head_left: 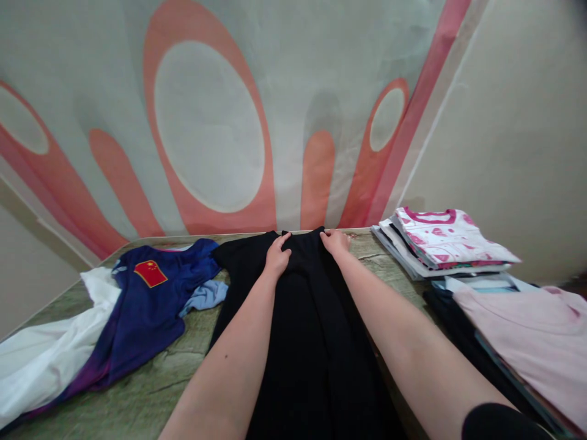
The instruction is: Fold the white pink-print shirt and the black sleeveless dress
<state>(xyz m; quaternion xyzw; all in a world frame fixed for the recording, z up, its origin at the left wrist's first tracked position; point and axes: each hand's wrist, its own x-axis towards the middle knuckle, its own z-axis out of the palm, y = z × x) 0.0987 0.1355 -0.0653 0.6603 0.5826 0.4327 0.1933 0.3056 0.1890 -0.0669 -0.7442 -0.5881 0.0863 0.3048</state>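
A black T-shirt (302, 330) lies stretched lengthwise on the table in front of me, its upper edge close to the wall and one sleeve spread to the left. My left hand (277, 258) grips the cloth near the neckline, with index finger and thumb showing. At the upper right corner of the shirt, my right hand (337, 242) pinches the edge between thumb and fingers. The right side of the garment looks folded inward. The bottom of the shirt runs out of view between my forearms.
On the wood-patterned table (156, 391), a crumpled navy shirt (151, 305) with a red flag patch lies at left, beside white cloth (50, 348) and light blue cloth (205, 296). Folded stacks stand at right, topped by a pink-patterned shirt (452, 235) and a pale pink shirt (527, 324). A wall banner (288, 91) rises behind.
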